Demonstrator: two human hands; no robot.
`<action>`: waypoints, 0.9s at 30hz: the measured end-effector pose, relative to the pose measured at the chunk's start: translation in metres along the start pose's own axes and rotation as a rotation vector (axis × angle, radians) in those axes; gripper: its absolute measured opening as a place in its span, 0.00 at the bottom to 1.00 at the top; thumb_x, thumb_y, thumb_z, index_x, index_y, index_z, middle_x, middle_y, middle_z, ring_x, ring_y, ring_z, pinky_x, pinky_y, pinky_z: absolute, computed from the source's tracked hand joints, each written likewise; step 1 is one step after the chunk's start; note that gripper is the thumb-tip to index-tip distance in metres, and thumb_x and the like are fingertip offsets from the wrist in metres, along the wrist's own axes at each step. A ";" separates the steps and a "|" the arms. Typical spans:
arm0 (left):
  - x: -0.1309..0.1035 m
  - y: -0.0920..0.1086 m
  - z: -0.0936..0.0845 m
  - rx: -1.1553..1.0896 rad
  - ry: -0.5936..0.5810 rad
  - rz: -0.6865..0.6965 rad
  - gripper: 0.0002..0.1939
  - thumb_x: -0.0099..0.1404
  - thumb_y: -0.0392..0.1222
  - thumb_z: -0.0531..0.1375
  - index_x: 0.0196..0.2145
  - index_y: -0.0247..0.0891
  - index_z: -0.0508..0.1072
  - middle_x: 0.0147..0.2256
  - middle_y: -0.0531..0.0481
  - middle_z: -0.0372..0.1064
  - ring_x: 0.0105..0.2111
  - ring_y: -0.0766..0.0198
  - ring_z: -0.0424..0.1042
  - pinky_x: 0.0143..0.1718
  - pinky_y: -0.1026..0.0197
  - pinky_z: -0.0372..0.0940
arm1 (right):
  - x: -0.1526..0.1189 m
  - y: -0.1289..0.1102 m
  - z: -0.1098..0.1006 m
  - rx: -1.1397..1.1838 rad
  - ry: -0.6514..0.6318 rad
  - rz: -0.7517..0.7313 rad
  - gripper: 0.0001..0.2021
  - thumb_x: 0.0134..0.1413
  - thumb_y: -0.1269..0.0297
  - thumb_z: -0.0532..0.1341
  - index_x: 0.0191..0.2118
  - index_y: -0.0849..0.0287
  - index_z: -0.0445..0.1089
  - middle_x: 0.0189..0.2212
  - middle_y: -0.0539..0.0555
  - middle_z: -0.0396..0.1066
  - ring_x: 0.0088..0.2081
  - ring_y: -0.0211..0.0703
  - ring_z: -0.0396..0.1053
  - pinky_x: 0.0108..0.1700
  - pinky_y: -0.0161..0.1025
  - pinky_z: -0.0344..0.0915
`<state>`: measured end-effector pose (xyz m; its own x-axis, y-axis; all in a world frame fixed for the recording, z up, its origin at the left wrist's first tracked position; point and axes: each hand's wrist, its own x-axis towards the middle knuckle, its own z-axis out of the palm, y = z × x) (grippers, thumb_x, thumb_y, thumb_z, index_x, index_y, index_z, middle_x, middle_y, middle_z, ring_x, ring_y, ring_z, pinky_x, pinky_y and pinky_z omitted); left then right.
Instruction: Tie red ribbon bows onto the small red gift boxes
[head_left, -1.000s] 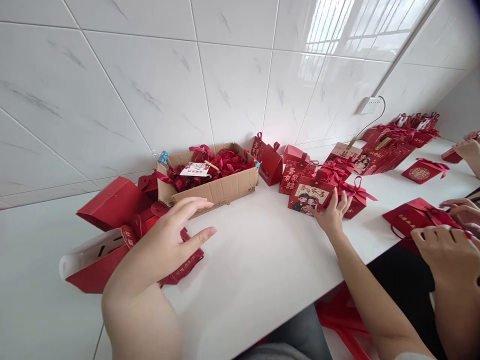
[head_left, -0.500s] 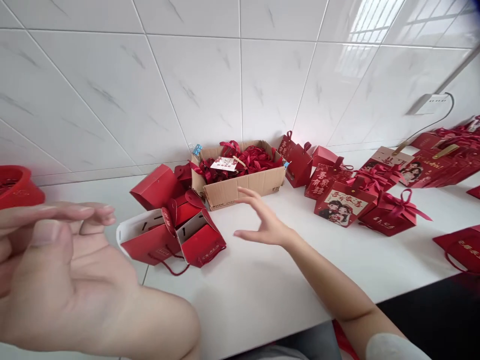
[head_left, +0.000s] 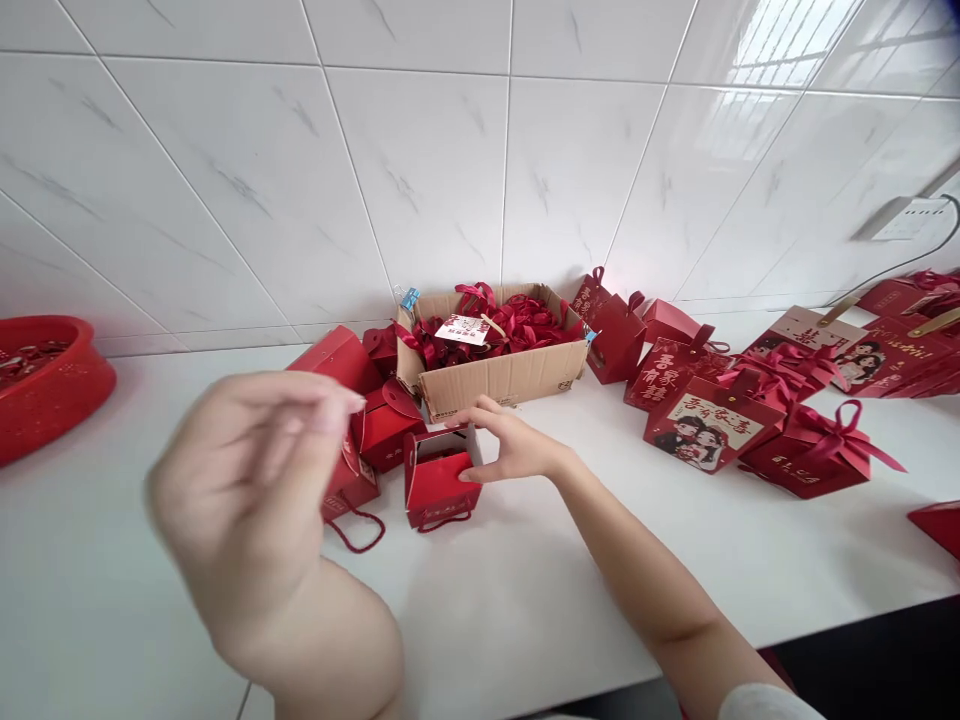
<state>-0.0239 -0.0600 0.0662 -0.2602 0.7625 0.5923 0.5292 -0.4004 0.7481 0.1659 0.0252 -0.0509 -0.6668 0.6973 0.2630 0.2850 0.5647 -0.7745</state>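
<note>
My right hand (head_left: 511, 446) has its thumb and fingers on the right side of a small red gift box (head_left: 441, 488). That box stands open-topped on the white table, a red cord handle hanging at its front. Close to the camera, my left hand (head_left: 251, 490) is raised and slightly blurred, thumb and fingertips pinched together; whether anything is between them I cannot make out. Behind it, partly hidden, are another red box with a cord handle (head_left: 352, 484), a red box with a rounded flap (head_left: 388, 425) and a larger red box (head_left: 337, 358).
By the wall stands a cardboard box (head_left: 501, 380) of red ribbons (head_left: 525, 318), with a printed card (head_left: 463, 329) on top. A red basin (head_left: 82, 385) holds small items at left. Several decorated boxes (head_left: 701, 430) occupy the right. A power strip (head_left: 904, 218) hangs on the tiles.
My right hand has closed on the side of the small gift box, which now stands straighter and apart from its neighbour. My left hand has moved right, its fingers going from spread to pinched.
</note>
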 end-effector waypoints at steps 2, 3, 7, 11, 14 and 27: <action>0.005 -0.002 0.008 0.103 -0.205 0.013 0.08 0.61 0.47 0.59 0.35 0.41 0.70 0.35 0.51 0.71 0.36 0.61 0.70 0.39 0.58 0.67 | -0.008 -0.001 -0.015 -0.067 0.005 0.053 0.23 0.44 0.63 0.68 0.49 0.53 0.67 0.46 0.54 0.59 0.45 0.44 0.64 0.51 0.45 0.65; 0.008 -0.005 0.014 0.175 -0.363 0.005 0.09 0.61 0.48 0.59 0.38 0.42 0.70 0.38 0.51 0.71 0.38 0.60 0.71 0.39 0.58 0.67 | -0.011 -0.001 -0.022 -0.098 0.008 0.079 0.20 0.44 0.63 0.67 0.47 0.54 0.68 0.45 0.54 0.60 0.44 0.43 0.65 0.49 0.44 0.65; 0.015 -0.027 0.047 0.444 -0.947 -0.023 0.17 0.61 0.54 0.54 0.46 0.47 0.66 0.52 0.49 0.64 0.43 0.54 0.70 0.33 0.58 0.67 | -0.025 -0.001 -0.045 -0.213 -0.007 0.200 0.12 0.46 0.65 0.65 0.40 0.56 0.70 0.41 0.52 0.63 0.39 0.41 0.66 0.41 0.41 0.66; 0.016 -0.047 0.077 0.535 -1.144 -0.076 0.16 0.59 0.51 0.54 0.44 0.43 0.62 0.50 0.46 0.63 0.39 0.55 0.71 0.31 0.57 0.65 | -0.029 0.000 -0.055 -0.246 -0.044 0.261 0.05 0.48 0.67 0.62 0.34 0.57 0.70 0.38 0.52 0.65 0.35 0.39 0.65 0.34 0.37 0.63; 0.016 -0.053 0.091 0.548 -1.177 -0.111 0.14 0.58 0.51 0.54 0.38 0.42 0.61 0.44 0.46 0.62 0.34 0.57 0.71 0.31 0.57 0.65 | -0.025 -0.002 -0.051 -0.266 -0.041 0.259 0.05 0.47 0.70 0.61 0.33 0.57 0.70 0.36 0.52 0.65 0.34 0.39 0.64 0.31 0.35 0.60; 0.022 -0.065 0.097 0.407 -1.232 -0.144 0.34 0.53 0.57 0.61 0.54 0.46 0.58 0.55 0.44 0.55 0.44 0.52 0.70 0.39 0.54 0.68 | -0.021 0.012 -0.037 -0.236 -0.093 0.370 0.37 0.51 0.46 0.61 0.62 0.60 0.54 0.61 0.67 0.57 0.60 0.61 0.56 0.55 0.54 0.60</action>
<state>0.0145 0.0321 0.0010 0.4573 0.8338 -0.3092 0.8201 -0.2610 0.5092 0.2091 0.0340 -0.0444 -0.5469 0.8344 -0.0682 0.6579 0.3779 -0.6514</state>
